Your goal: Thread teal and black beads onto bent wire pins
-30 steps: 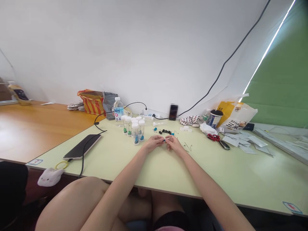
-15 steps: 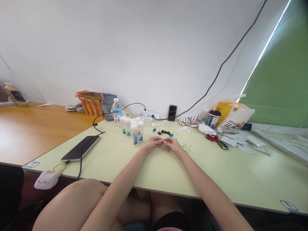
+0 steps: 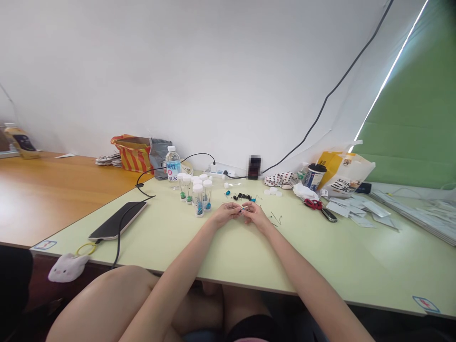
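My left hand (image 3: 225, 213) and my right hand (image 3: 256, 214) rest on the pale green table (image 3: 249, 247) with their fingertips pinched together on a tiny component (image 3: 244, 208) held between them. What the piece is I cannot make out. Just beyond the hands lie several small black and blue parts (image 3: 242, 195) and thin bent wires (image 3: 276, 218). A cluster of small clear vials (image 3: 195, 192) with white caps stands to the left of my left hand.
A phone (image 3: 117, 220) on a black cable lies at the left, a water bottle (image 3: 173, 166) and striped bag (image 3: 132, 152) behind it. Red-handled scissors (image 3: 317, 205), a cup (image 3: 315, 175), a yellow bag (image 3: 347, 173) and paper slips (image 3: 359, 211) sit at the right.
The hands stay pinched together at the same spot, with only slight finger movement. The camera has shifted a little.
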The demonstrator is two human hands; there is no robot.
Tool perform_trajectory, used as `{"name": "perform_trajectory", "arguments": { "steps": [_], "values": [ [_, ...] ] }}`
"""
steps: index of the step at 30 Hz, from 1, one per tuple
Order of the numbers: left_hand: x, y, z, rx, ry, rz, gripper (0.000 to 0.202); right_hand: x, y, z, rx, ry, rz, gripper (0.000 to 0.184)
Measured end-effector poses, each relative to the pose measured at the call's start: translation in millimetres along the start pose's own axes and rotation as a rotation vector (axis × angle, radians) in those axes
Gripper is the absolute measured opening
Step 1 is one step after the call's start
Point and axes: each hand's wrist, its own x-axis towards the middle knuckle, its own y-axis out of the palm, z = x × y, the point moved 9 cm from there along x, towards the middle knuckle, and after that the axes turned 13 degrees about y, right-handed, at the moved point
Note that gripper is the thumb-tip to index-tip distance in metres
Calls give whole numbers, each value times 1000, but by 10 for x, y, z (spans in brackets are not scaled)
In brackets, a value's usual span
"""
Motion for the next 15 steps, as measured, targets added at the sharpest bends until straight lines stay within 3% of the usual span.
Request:
{"name": "perform_trajectory", "arguments": {
  "steps": [7,15],
  "values": [
    [11,0,9,2,9,21,31,21,66,-26,-28,12,65,39],
    [41,-92,55,-14,12,-29,31,49,-47,-48,17,-1,-38,42]
  ]
}}
